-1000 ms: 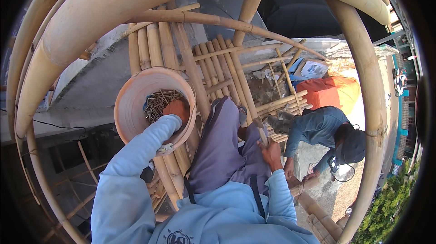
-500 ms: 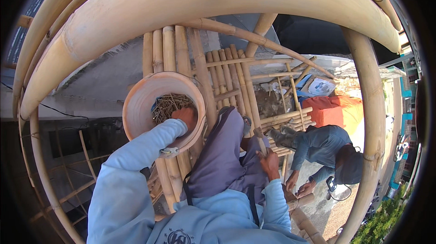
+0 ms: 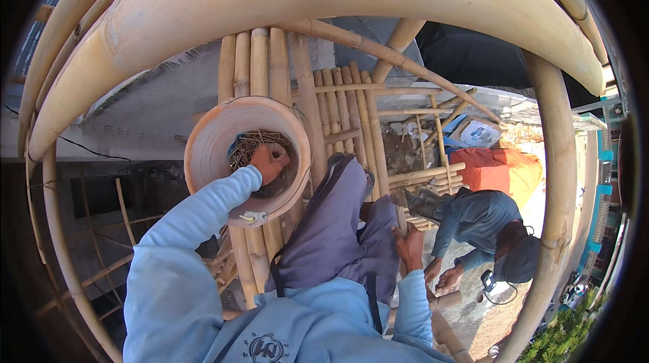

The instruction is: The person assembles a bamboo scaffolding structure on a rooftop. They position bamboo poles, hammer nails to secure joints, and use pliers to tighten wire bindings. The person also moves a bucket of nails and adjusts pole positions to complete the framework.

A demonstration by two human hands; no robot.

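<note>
Standing on bamboo poles: bucket, nails inside; among them left hand, fingers bent, whether clutching nails unclear. Right of bucket: right hand, curled round wooden handle; farther right, co-worker. Forearm nudging bucket could tip it, scattering nails.

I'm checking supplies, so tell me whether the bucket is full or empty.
Neither: the bucket is partly filled. Thin brown pieces lie low inside it, near the left hand.

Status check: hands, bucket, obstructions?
Left hand inside bucket, at thin brown pieces. Right hand by wooden piece. Co-worker close beyond right hand. Only left forearm crosses bucket mouth.
</note>
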